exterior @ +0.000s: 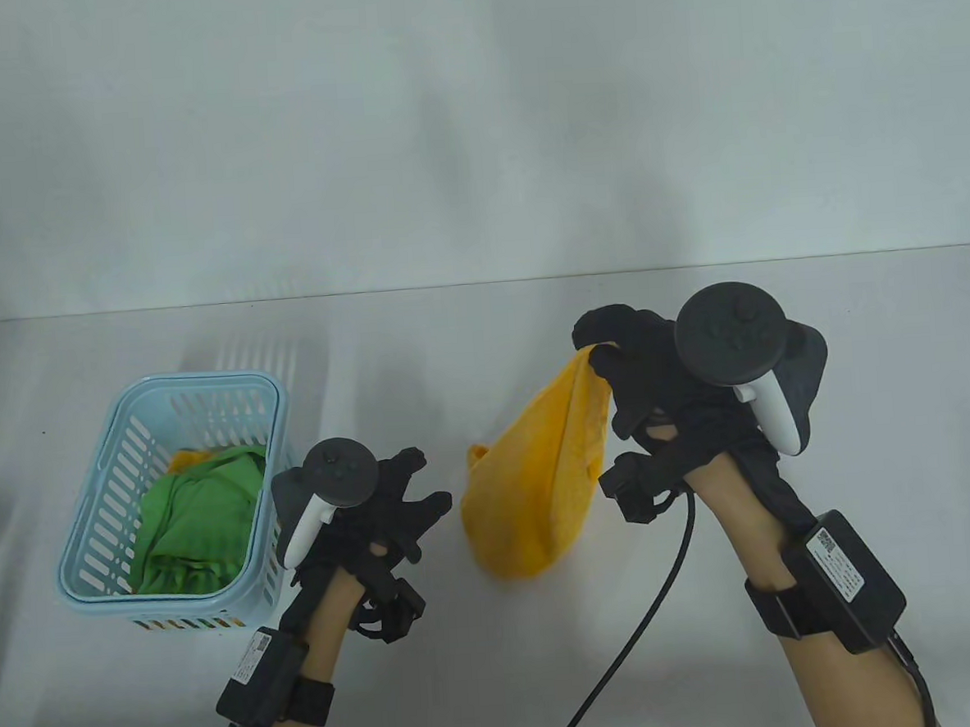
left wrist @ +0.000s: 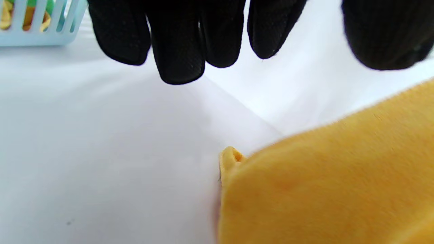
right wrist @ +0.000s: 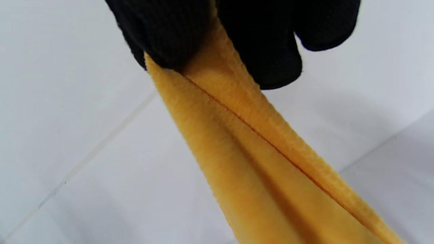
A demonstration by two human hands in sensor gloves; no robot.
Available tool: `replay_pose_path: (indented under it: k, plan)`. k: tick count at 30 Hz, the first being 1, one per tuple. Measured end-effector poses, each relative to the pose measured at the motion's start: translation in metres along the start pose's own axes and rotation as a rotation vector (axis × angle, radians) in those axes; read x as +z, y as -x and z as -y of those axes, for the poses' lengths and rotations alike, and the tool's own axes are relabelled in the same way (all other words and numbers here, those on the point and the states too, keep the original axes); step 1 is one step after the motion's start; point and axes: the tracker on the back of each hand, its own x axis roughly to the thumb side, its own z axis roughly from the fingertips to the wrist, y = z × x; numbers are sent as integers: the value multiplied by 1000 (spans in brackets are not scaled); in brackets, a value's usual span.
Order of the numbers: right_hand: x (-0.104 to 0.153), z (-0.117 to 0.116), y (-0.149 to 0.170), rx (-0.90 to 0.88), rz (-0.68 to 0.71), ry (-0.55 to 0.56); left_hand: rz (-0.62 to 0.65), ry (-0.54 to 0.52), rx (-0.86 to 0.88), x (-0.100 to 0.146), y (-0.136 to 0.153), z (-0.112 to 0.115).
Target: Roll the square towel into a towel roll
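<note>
**Now: yellow towel hangs from the right hand's pinch**

Farthest left on the white table [exterior: 504, 674] stands a light blue slotted basket [exterior: 100, 518]. Inside it lies a crumpled green cloth [exterior: 195, 521], with a bit of yellow cloth [exterior: 188, 459] showing at its far edge. The left wrist view catches a corner of the same basket at its upper left.

Just right of the basket, the left hand [exterior: 379, 509] hovers low, palm down, its gloved fingers [left wrist: 176, 44] spread and relaxed, gripping nothing. A white-handled tracker [exterior: 328, 488] sits on the back of it, and a black box is strapped to the wrist. The fingertips point toward the towel but stay apart from it; in the left wrist view they hang over bare table, with the yellow fabric filling the lower right.

Next comes the yellow square towel [exterior: 533, 484], between the two hands. It hangs in a loose, gathered drape, wide at the bottom and narrowing to a point at the top. One small corner [left wrist: 230, 157] sticks out on its left side. Whether the bottom touches the table I cannot tell.

On the right, the right hand [exterior: 650, 370] is raised and pinches the towel's top corner between thumb and fingers [right wrist: 271, 51]. The right wrist view shows the fabric clamped there, with a hemmed edge running down the fold. A black cable [exterior: 633, 634] trails from this hand down toward the near edge.
</note>
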Motion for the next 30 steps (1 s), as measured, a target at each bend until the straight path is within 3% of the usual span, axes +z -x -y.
replay_pose_path:
  k: [11, 15, 30]
  plan:
    - [-11, 51, -29, -99, 61, 74, 77, -60, -16, 10, -17, -3]
    - [-10, 63, -37, -158, 101, 50, 102, -78, -18, 13, -24, -2]
    - [-3, 48, -61, -288, 246, -179, 167, -62, -13, 11, -33, 5]
